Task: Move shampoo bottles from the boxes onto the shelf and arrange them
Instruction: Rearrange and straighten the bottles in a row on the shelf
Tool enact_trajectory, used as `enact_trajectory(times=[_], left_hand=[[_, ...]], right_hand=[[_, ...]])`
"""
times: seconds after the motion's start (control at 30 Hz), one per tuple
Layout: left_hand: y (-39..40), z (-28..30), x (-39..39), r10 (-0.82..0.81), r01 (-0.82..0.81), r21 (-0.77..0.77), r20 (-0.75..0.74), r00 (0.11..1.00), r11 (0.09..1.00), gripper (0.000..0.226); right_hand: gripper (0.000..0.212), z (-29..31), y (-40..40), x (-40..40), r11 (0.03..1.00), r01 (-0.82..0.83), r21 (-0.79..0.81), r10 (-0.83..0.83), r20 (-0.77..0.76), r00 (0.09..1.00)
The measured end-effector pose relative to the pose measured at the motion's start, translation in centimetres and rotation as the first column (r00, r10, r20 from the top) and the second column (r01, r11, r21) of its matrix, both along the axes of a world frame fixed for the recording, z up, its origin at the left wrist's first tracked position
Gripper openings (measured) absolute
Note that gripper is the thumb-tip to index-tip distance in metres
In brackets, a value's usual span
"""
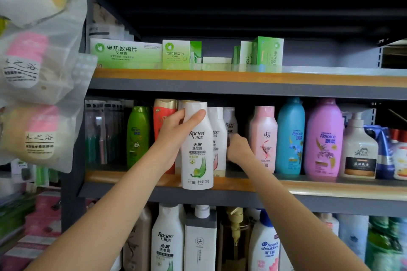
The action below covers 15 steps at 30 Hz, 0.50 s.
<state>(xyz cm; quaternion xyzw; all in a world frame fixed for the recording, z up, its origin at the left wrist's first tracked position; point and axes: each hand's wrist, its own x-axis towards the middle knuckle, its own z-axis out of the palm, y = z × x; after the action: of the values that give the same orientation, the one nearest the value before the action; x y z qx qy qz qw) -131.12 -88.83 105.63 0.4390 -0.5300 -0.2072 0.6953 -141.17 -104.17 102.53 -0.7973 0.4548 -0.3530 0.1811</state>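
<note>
Middle shelf (308,187) holds upright bottles: green bottle (138,136), red bottle (161,116), pink bottle (263,138), blue bottle (290,136), purple bottle (323,138). Top shelf: green cartons (125,51). Right hand (239,147) reaches between white bottles; fingers hidden, grip cannot tell. Left hand (176,134) grip wrapped round upper part of white Raclen bottle (197,149), upright, base at shelf's front lip.

We see green boxes (125,53) on the upper shelf board | frosted hanging pouches (37,68) at far left | packaged toothbrushes (100,134) left of the middle row | pink packs (41,215) lower left
</note>
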Motion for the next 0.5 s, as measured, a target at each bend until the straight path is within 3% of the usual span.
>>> enact_trajectory(times=[0.17,0.33,0.5], left_hand=[[0.3,-0.1,-0.1,0.009,-0.009,-0.005,0.019,1.0,1.0,0.029],[0.5,-0.2,-0.1,0.004,-0.004,-0.008,0.026,1.0,1.0,0.025],[0.4,-0.3,0.0,0.0,0.0,-0.009,0.03,1.0,1.0,0.024]], right_hand=[[0.019,-0.8,-0.5,0.2,0.995,-0.02,0.098,0.023,-0.035,0.999],[0.029,0.1,-0.7,0.3,1.0,0.018,0.025,-0.021,0.121,0.992],[0.061,0.4,-1.5,0.6,0.996,0.016,-0.09,-0.016,0.003,1.0]])
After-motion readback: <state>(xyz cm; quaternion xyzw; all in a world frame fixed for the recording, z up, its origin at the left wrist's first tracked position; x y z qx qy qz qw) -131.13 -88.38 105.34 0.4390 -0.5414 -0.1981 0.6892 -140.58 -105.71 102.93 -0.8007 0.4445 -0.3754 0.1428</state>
